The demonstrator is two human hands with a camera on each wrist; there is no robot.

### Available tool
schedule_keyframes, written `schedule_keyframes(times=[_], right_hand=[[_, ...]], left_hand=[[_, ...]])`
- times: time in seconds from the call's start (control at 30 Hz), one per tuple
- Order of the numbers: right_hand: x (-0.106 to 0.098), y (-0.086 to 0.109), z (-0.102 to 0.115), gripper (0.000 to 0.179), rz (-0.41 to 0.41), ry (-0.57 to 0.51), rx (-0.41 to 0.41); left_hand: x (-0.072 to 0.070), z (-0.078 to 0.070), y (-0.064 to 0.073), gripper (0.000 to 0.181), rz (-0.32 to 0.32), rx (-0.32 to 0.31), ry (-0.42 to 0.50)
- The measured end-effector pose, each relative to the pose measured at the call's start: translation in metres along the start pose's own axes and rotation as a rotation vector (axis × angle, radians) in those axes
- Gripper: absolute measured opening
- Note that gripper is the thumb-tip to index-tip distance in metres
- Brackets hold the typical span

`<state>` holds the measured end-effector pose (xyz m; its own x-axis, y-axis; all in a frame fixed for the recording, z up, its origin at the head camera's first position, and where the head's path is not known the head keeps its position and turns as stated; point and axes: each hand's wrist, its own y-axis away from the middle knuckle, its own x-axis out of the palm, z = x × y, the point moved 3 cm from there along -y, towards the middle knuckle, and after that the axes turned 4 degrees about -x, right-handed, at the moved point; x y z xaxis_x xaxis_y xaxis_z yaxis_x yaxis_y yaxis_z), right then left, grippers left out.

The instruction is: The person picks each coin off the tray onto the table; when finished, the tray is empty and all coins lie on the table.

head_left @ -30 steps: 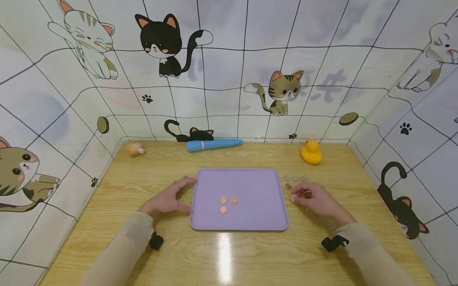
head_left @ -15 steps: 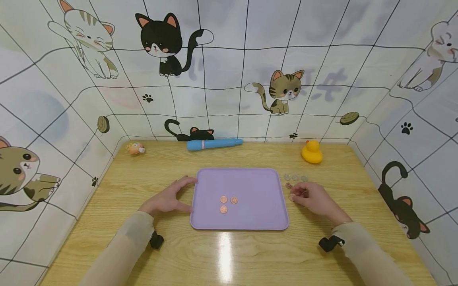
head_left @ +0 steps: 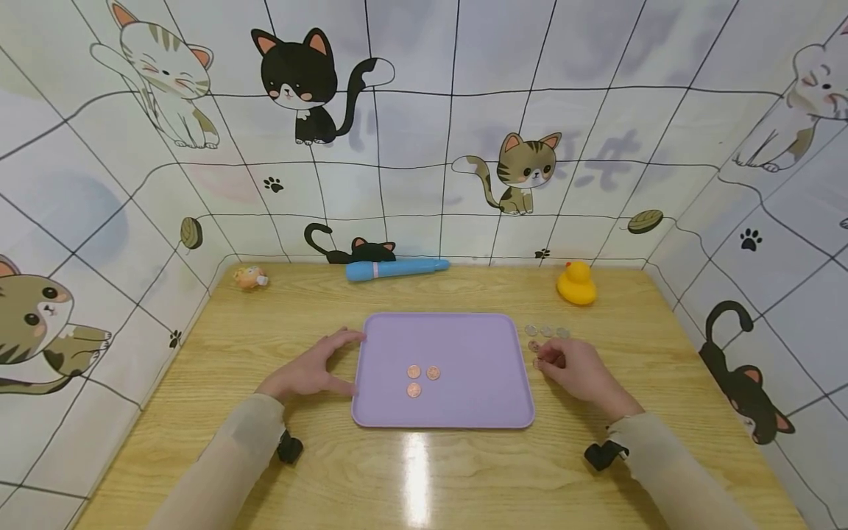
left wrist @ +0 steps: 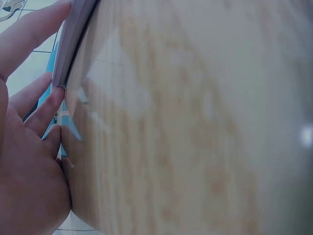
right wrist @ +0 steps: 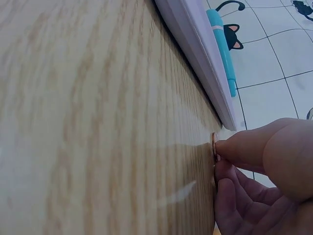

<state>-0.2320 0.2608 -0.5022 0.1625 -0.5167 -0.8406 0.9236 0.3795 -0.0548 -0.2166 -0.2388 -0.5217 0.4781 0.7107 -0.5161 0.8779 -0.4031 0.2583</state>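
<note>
Left of the lilac tray (head_left: 477,397), my left hand (head_left: 308,368) is spread, its thumb and fingers resting against the tray's left edge. In the left wrist view, fingertips touch the tray's side (left wrist: 73,41). Three copper coins (head_left: 414,390) lie in the tray. On the table at its right, my right hand (head_left: 579,368) has its thumb and curled fingers at the edge of a copper coin (head_left: 537,363). The right wrist view shows this coin (right wrist: 213,146) low at the wood, partly hidden by the thumb. Just beyond lies another copper coin (head_left: 534,345).
A row of three silver coins (head_left: 546,331) lies behind my right hand. At the back stand a yellow rubber duck (head_left: 577,284), a blue pen-shaped object (head_left: 397,269) and a small orange toy (head_left: 250,277). Cat-printed cloth walls (head_left: 411,177) enclose the table.
My right hand and wrist have shifted slightly left, and the copper coin at its fingertips has slid a little toward the tray. My left hand stays in place.
</note>
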Motion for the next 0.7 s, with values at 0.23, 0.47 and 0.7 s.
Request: schedule_keyframes(times=[0.23, 0.47, 0.7], right_hand=[[0.0016, -0.0004, -0.0005, 0.006, -0.013, 0.000, 0.027], [0.0012, -0.0013, 0.0014, 0.009, -0.010, 0.003, 0.040], [-0.0012, -0.0015, 0.0009, 0.012, -0.024, -0.021, 0.069]], left_hand=[[0.0002, 0.0011, 0.0005, 0.097, -0.002, 0.009, 0.000], [0.0005, 0.0016, 0.0001, 0.095, -0.002, 0.014, 0.000], [0.0002, 0.0031, -0.0014, 0.096, -0.003, 0.010, 0.009]])
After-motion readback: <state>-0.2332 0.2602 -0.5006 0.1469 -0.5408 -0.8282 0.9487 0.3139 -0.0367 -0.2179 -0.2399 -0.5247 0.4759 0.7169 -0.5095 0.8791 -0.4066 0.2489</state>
